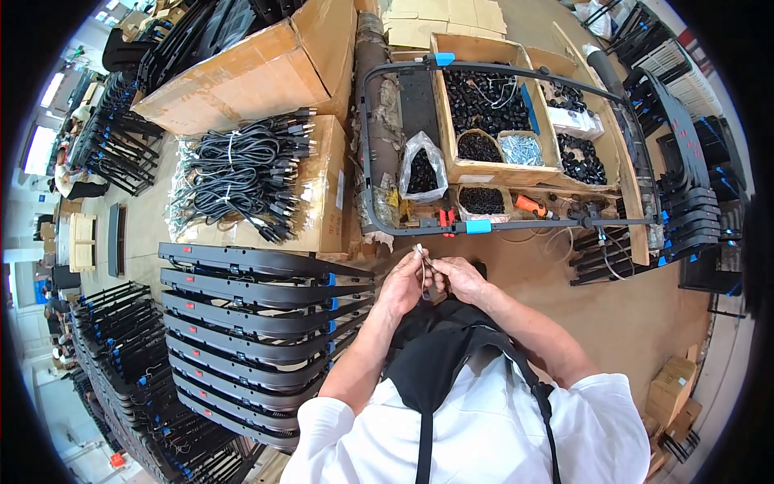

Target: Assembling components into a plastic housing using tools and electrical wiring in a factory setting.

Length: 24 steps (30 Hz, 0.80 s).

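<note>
My left hand [401,284] pinches a thin cable [423,270] near its small pale end, which looks like a connector. Close beside it, my right hand [461,281] has its fingers closed on the same cable. Both hands are in front of my black apron [427,363], just short of a black tubular frame [564,223] with blue clips. Red-handled pliers [447,222] lie by the frame's near bar. An orange-handled tool [532,206] rests on the bench beyond it.
Wooden bins [484,173] hold black parts and screws under the frame. A bundle of black power cables [242,173] lies on a carton [326,194] to the left. Stacked dark panels [242,306] with red switches stand near my left arm. More frames [693,218] stand at right.
</note>
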Tool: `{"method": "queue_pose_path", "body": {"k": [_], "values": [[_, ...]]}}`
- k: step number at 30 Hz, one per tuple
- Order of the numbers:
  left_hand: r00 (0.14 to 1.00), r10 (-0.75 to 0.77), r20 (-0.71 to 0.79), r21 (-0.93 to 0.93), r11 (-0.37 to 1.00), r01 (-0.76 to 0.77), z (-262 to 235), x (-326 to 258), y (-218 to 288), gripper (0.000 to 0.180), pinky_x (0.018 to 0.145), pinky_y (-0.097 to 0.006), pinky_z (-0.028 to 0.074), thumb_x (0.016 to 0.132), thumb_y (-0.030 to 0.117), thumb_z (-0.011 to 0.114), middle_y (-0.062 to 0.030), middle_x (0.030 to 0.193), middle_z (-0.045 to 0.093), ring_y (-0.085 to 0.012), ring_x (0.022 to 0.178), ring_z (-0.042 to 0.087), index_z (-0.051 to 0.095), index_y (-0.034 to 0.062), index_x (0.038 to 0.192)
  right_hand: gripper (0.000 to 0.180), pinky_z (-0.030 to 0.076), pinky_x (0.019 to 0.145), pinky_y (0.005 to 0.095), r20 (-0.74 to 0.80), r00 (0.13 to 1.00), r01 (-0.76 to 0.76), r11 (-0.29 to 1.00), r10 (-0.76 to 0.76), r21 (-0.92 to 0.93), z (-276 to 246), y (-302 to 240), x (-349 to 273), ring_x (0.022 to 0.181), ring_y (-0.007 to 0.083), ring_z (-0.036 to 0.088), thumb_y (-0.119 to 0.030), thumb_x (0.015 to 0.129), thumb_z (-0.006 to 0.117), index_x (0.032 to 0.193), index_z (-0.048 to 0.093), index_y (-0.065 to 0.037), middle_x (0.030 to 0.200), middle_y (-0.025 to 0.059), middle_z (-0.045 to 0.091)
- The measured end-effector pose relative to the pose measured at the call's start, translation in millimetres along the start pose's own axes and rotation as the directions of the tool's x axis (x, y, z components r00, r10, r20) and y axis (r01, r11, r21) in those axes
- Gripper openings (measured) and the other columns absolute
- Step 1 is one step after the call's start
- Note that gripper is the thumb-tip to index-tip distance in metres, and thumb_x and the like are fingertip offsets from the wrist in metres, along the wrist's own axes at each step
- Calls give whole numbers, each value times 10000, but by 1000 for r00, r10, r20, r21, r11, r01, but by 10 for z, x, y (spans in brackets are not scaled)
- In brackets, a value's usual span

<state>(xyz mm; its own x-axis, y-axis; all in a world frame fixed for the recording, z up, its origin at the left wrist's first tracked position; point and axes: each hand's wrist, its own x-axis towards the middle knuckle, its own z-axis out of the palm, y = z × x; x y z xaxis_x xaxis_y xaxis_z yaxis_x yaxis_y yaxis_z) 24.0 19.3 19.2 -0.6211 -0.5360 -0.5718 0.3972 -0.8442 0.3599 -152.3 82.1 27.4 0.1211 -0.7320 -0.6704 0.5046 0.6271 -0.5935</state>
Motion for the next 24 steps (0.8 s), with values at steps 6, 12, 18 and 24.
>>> {"method": "queue_pose_path", "body": {"k": [6, 12, 18, 24], "values": [[999, -20, 26, -97, 995, 23, -53, 52, 10, 283, 646, -281, 505, 1088, 277, 603, -27, 1060, 717, -133, 765, 617, 663, 88, 1291, 265, 468, 570, 292, 36, 997, -71, 996, 69, 58, 16, -14, 72, 606, 110, 544, -251, 1084, 581, 971, 680, -33, 752, 5, 619], [999, -48, -22, -104, 993, 45, -107, 102, 79, 301, 665, -282, 560, 1094, 279, 590, -41, 1115, 739, -140, 768, 656, 651, 86, 1317, 229, 470, 614, 319, 47, 991, -131, 989, 128, 68, 40, -98, 85, 619, 114, 532, -255, 1071, 604, 967, 664, -59, 727, -10, 581], [996, -75, 40, -65, 995, 77, -197, 185, 156, 285, 751, -296, 620, 1088, 254, 598, -65, 1148, 750, -163, 874, 728, 656, 84, 1308, 241, 481, 594, 313, 9, 991, -133, 987, 133, 90, 64, -129, 105, 620, 101, 530, -245, 1080, 583, 1005, 691, -43, 730, -23, 575], [997, -62, 43, -45, 997, 63, -188, 243, 209, 216, 790, -306, 627, 1075, 201, 616, -81, 1140, 746, -181, 921, 743, 672, 69, 1238, 245, 481, 591, 304, -6, 986, -162, 978, 164, 132, 51, -175, 148, 621, 87, 524, -244, 1092, 561, 1048, 704, -49, 733, -46, 562]]}}
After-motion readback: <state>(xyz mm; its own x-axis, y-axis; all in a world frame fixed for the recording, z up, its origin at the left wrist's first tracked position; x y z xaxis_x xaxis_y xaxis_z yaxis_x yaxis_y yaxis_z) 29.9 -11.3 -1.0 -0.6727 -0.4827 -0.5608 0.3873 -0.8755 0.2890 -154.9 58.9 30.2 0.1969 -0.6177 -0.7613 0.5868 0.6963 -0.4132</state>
